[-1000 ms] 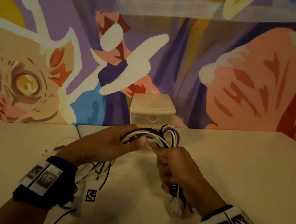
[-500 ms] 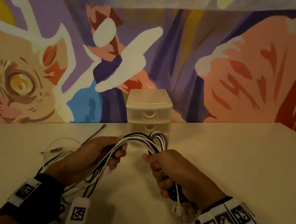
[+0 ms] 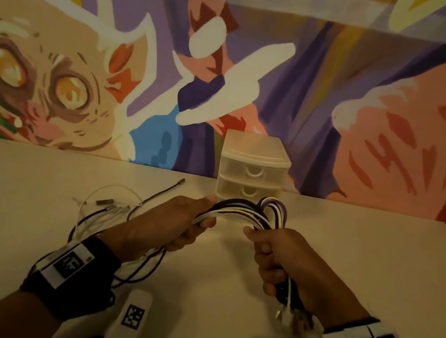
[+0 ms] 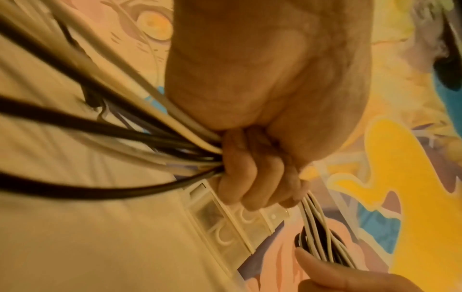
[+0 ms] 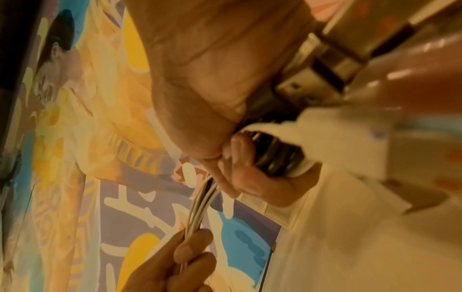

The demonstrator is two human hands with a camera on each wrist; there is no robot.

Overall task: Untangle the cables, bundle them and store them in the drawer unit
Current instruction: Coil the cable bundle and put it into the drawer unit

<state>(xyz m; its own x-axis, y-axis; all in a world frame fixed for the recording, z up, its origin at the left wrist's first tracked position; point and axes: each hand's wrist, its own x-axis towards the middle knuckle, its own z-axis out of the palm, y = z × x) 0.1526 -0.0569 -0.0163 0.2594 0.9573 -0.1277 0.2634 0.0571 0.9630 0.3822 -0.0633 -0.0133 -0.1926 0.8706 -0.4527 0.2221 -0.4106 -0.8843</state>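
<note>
1. The cable bundle (image 3: 241, 211), white, black and purple strands, arched above the table (image 3: 376, 266) between both hands, just in front of the drawer unit (image 3: 254, 168).
2. The left hand (image 3: 166, 224) had its fingers curled round one end.
3. The right hand (image 3: 286, 260) gripped the other end, connectors hanging below it.
4. Loose cables (image 3: 110, 209) trailed on the table behind the left wrist.
</note>
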